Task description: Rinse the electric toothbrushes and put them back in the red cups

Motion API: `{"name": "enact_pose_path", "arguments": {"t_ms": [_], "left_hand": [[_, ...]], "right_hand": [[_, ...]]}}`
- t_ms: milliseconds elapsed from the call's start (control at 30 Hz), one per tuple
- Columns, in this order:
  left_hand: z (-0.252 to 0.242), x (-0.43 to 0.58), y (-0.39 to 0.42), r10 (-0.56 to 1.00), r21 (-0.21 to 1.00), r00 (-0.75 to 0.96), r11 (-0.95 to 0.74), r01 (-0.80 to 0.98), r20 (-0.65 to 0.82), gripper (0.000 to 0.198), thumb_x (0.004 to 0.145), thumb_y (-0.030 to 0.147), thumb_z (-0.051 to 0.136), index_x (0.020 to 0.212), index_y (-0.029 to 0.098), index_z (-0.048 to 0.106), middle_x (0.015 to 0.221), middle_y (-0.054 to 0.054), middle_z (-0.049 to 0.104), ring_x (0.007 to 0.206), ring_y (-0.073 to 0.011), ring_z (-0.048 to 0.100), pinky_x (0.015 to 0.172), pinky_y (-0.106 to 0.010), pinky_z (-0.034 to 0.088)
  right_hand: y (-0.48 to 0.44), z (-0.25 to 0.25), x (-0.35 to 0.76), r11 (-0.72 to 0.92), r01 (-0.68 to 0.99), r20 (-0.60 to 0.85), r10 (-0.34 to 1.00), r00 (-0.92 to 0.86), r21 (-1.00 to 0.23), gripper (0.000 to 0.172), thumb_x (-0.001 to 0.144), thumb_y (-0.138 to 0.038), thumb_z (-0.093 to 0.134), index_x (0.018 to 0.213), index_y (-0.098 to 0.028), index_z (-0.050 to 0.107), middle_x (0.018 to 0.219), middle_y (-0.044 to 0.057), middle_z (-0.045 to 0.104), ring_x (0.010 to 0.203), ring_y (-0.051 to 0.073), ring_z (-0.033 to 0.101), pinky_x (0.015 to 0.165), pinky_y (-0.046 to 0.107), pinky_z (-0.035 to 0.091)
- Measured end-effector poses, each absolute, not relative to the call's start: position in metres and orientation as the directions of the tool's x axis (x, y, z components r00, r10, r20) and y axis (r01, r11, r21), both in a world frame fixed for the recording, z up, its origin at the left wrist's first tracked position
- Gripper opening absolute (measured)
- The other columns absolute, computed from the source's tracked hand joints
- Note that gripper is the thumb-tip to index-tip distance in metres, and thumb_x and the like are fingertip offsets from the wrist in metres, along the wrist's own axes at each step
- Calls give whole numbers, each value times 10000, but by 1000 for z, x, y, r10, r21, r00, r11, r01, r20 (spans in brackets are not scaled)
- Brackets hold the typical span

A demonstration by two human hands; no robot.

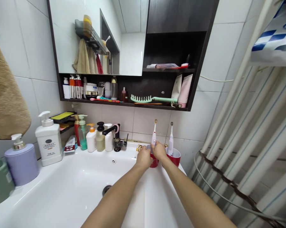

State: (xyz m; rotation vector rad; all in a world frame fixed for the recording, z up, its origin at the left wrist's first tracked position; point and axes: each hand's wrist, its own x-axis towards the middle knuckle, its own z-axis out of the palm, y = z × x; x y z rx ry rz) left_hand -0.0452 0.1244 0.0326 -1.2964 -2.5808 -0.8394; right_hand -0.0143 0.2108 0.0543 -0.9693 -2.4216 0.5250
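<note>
My left hand [144, 156] is closed on the left side of a red cup [154, 162] at the sink's back right corner. An electric toothbrush [154, 134] with a pale handle stands upright in that cup, brush head up. My right hand [160, 150] is closed around the lower handle of this toothbrush, over the cup's rim; its fingertips are partly hidden. Just to the right, a second red cup [174, 160] with a white inside holds another electric toothbrush [171, 141], which neither hand grips.
A black faucet [117, 139] rises behind the white sink [85, 183]. Several pump bottles [92, 139] line its back left edge. Above hangs a dark mirror cabinet [176, 50], with a green hairbrush [145, 98] on its low shelf. White pipes [242, 142] stand at the right.
</note>
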Motion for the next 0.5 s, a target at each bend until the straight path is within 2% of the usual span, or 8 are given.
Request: {"name": "enact_pose_path", "arguments": {"t_ms": [200, 367, 433, 500], "left_hand": [[28, -55, 144, 676, 423, -650, 506, 751, 346, 178, 606, 154, 448, 770, 144, 518, 926, -87, 440, 859, -184, 420, 707, -268, 349], [27, -55, 141, 688, 419, -634, 489, 765, 354, 253, 611, 157, 443, 862, 154, 476, 942, -81, 440, 866, -183, 419, 702, -269, 347], [27, -55, 133, 676, 459, -638, 465, 757, 369, 328, 590, 174, 480, 916, 165, 445, 961, -73, 435, 880, -183, 412, 702, -268, 344], [30, -55, 123, 618, 574, -687, 424, 701, 382, 377, 581, 179, 499, 950, 173, 420, 933, -59, 451, 852, -165, 424, 699, -260, 338]], "right_hand": [[221, 44, -24, 655, 529, 302, 737, -604, -540, 242, 749, -260, 396, 957, -150, 452, 963, 45, 494, 804, 135, 497, 683, 333, 413], [216, 43, -18, 678, 421, 401, 713, -575, -602, 258, 745, -264, 401, 975, -154, 439, 1010, 49, 468, 859, 154, 473, 722, 365, 386], [209, 44, -10, 694, 350, 454, 694, -559, -629, 277, 735, -239, 412, 996, -149, 430, 1040, 69, 448, 917, 174, 438, 764, 365, 352], [199, 44, 1, 702, 268, 494, 674, -550, -660, 326, 710, -202, 411, 1031, -141, 417, 989, 85, 478, 905, 182, 441, 763, 323, 345]]}}
